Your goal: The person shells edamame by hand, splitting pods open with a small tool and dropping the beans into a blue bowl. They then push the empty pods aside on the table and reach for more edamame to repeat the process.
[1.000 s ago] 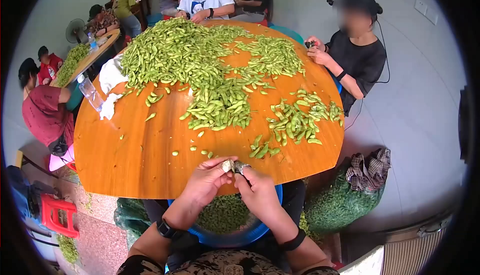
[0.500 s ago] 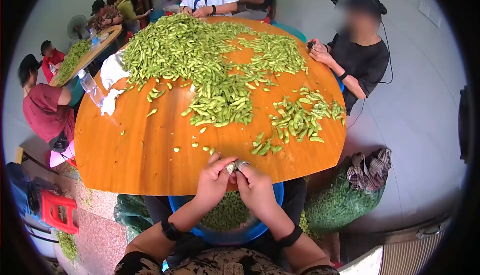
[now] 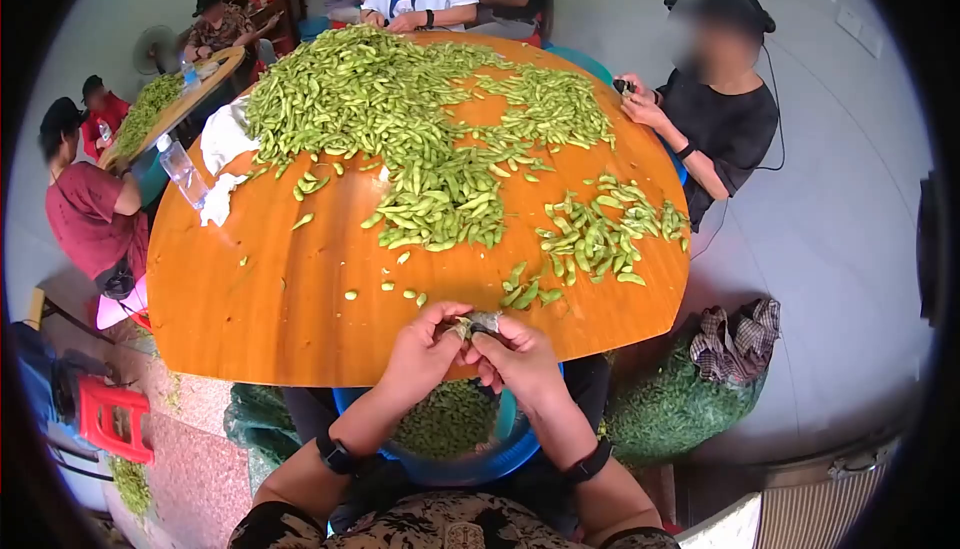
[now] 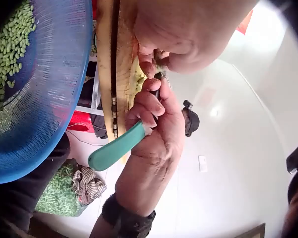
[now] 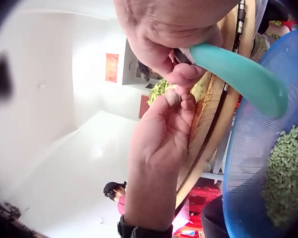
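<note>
In the head view my hands meet over the table's near edge. The left hand point(image 3: 422, 349) brings thumb and forefinger together on a small pale greenish piece point(image 4: 160, 55), mostly hidden by the fingers. Fingers of the right hand point(image 3: 520, 354) curl round a tool whose curved teal handle point(image 4: 118, 147) sticks out below the palm; its working end is hidden in the grip, and I cannot tell its kind. A dark grey covering shows at the right fingertips. Below both hands sits a blue mesh basket point(image 5: 238, 163) with shelled green beans point(image 4: 10, 54).
A large heap of green bean pods point(image 3: 350, 99) covers the far part of the wooden table point(image 3: 250, 299), with smaller pod piles point(image 3: 600, 234) at right. A water bottle point(image 3: 182, 174) stands at left. People sit around; a filled green net bag point(image 3: 680, 404) is on the floor at right.
The hands stay together near the table edge, the right one turning slightly. The teal handle now shows below the right hand in the head view. The head view has shifted slightly.
</note>
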A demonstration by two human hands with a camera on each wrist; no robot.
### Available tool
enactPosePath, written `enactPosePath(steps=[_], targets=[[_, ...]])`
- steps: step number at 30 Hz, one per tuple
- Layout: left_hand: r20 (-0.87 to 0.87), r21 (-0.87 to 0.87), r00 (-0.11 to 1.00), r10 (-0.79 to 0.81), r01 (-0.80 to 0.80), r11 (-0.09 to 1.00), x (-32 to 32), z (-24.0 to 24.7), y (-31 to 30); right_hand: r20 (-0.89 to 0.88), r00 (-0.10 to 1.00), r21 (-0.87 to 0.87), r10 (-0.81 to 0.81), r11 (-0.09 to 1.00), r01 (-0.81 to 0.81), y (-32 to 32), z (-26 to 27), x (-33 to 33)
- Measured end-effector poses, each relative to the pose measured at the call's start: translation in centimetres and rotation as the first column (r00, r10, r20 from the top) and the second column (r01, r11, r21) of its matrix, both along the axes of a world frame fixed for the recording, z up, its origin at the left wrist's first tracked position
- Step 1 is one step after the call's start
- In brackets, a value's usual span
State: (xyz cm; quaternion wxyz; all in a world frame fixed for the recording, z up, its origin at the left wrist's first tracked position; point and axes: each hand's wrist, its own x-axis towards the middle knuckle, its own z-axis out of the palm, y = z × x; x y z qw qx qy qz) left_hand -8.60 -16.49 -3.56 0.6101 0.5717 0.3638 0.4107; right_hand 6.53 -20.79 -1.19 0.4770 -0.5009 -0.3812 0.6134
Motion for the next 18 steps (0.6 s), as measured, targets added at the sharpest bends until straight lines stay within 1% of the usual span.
enactPosePath(steps=[2, 3, 4, 5, 6, 8, 9, 11, 12, 14, 15, 17, 18], targets=[[0.042, -0.071, 0.998, -0.054, 0.057, 0.996, -0.4, 0.2, 0.1, -0.022, 0.999, 0.004, -0.023, 1.000, 0.023, -0.1, 0.0, -0.3], [0.042, -0.072, 0.998, -0.052, 0.055, 0.996, -0.5, 0.4, 0.0, -0.076, 0.996, -0.009, -0.051, 0.999, 0.050, -0.2, 0.1, -0.3], [-0.033, -0.085, 0.998, -0.052, 0.049, 0.995, -0.7, 0.6, -0.2, -0.129, 0.989, -0.024, -0.079, 0.997, 0.076, -0.2, 0.2, -0.3], [-0.108, -0.098, 0.993, -0.053, 0.042, 0.994, -0.8, 0.9, -0.5, -0.128, 0.989, -0.023, -0.078, 0.997, 0.075, -0.2, 0.2, -0.4], [-0.107, -0.097, 0.993, -0.052, 0.042, 0.994, -0.7, 1.2, -0.8, -0.154, 0.984, -0.035, -0.084, 0.996, 0.079, -0.2, 0.3, -0.4], [-0.229, 0.075, 0.971, 0.073, -0.057, 0.996, -0.4, 1.6, -1.5, -0.180, 0.980, -0.043, -0.091, 0.996, 0.085, -0.1, 0.5, -0.4], [-0.228, 0.076, 0.971, 0.073, -0.057, 0.995, -0.3, 0.9, -1.6, -0.181, 0.978, -0.045, -0.103, 0.994, 0.096, -0.2, 0.4, -0.5], [-0.140, 0.347, 0.981, 0.136, -0.080, 0.934, -0.3, -0.8, -1.3, -0.183, 0.977, -0.049, -0.114, 0.993, 0.107, -0.4, 0.2, -0.5], [-0.140, 0.347, 0.981, 0.137, -0.081, 0.934, -0.4, -0.4, -1.4, -0.193, 0.977, -0.055, -0.094, 0.995, 0.085, -0.5, 0.1, -0.3], [-0.310, 0.476, 0.929, 0.200, -0.030, 0.879, -0.8, 0.9, -1.7, -0.206, 0.976, -0.062, -0.071, 0.996, 0.059, -0.5, 0.1, -0.1], [-0.311, 0.477, 0.929, 0.201, -0.031, 0.879, -0.8, 0.8, -1.8, -0.201, 0.978, -0.071, -0.062, 0.996, 0.049, -0.6, 0.2, 0.0], [-0.191, 0.237, 0.974, 0.120, -0.073, 0.969, -0.8, 0.4, -2.0, -0.196, 0.979, -0.079, -0.057, 0.996, 0.042, -0.5, 0.3, 0.2], [-0.192, 0.239, 0.974, 0.118, -0.070, 0.969, -0.7, 0.3, -2.0, -0.213, 0.976, -0.091, -0.049, 0.995, 0.030, -0.5, 0.4, 0.3]])
